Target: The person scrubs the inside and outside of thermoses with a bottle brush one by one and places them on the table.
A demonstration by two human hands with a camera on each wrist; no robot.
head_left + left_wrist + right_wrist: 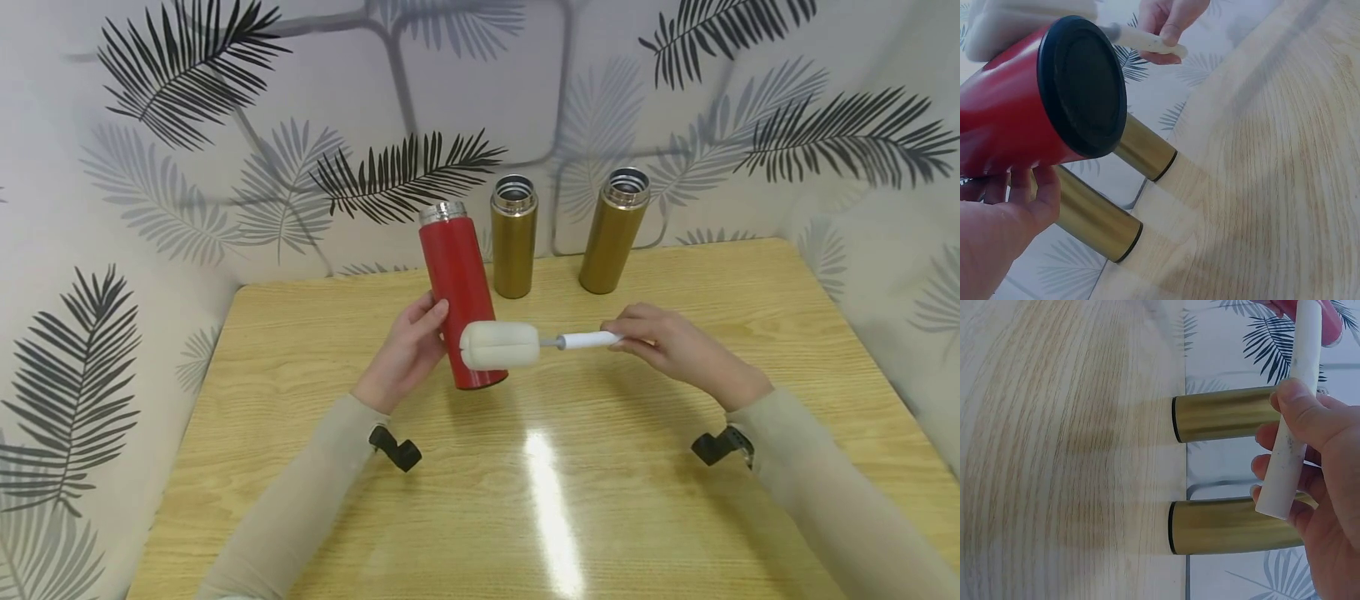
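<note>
A red bottle [459,283], its metal mouth uncovered, is held off the table by my left hand [408,350], with fingers curled round its side. Its black base [1084,86] faces the left wrist camera. My right hand [667,346] grips the white handle [588,340] of a brush; in the right wrist view, thumb and fingers [1300,403] wrap that handle [1291,444]. The brush's cream sponge head [499,345] lies across the front of the red bottle's lower part in the head view; whether they touch I cannot tell.
Two gold bottles without lids, one [513,237] just right of the red bottle and another [613,232] farther right, stand at the back of the wooden table [465,500]. A leaf-patterned wall [480,108] rises behind them.
</note>
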